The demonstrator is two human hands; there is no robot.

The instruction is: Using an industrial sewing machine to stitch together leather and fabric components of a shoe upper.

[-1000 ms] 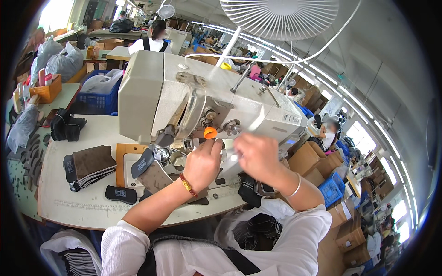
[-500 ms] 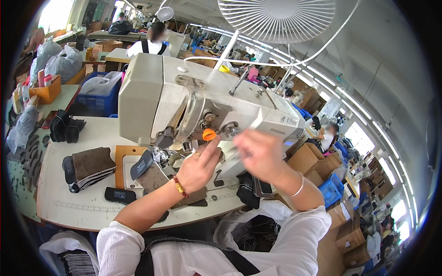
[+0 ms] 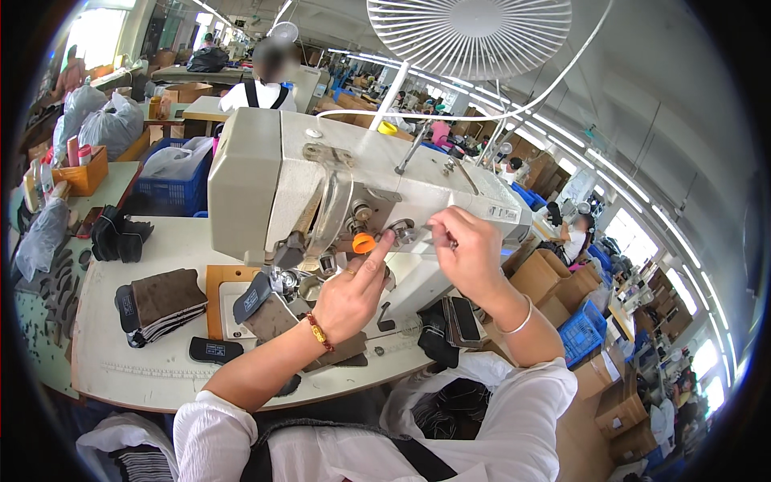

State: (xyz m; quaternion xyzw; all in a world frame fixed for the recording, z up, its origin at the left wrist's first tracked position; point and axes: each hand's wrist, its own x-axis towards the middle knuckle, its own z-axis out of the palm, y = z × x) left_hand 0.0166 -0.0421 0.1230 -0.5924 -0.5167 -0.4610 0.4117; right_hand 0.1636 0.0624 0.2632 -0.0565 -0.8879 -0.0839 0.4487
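Observation:
A white industrial sewing machine (image 3: pixel 249 185) stands before me. My left hand (image 3: pixel 347 307) reaches up to its front, index finger stretched out at the thread tension disc (image 3: pixel 401 231), beside an orange cup-shaped part (image 3: pixel 364 243). My right hand (image 3: pixel 472 253) is raised just right of that disc, thumb and forefinger pinched together; whatever they hold is too fine to make out. Below the needle area lies a brown fabric piece (image 3: pixel 271 320) with a dark tab (image 3: pixel 252 296). My left forearm partly covers the fabric around it.
Left on the table (image 3: pixel 104 381) are a stack of brown fabric pieces (image 3: pixel 167 299), a loose dark tab (image 3: pixel 215 350) and a black bundle (image 3: pixel 119 235). More dark pieces (image 3: pixel 438 337) lie at the right. A white sack (image 3: pixel 393 410) hangs open near my lap. A fan (image 3: pixel 474 36) stands overhead.
My right hand has slowed from a blur and moved slightly right, fingertips now pinched. The left index finger has come up to the tension disc. The view has shifted slightly.

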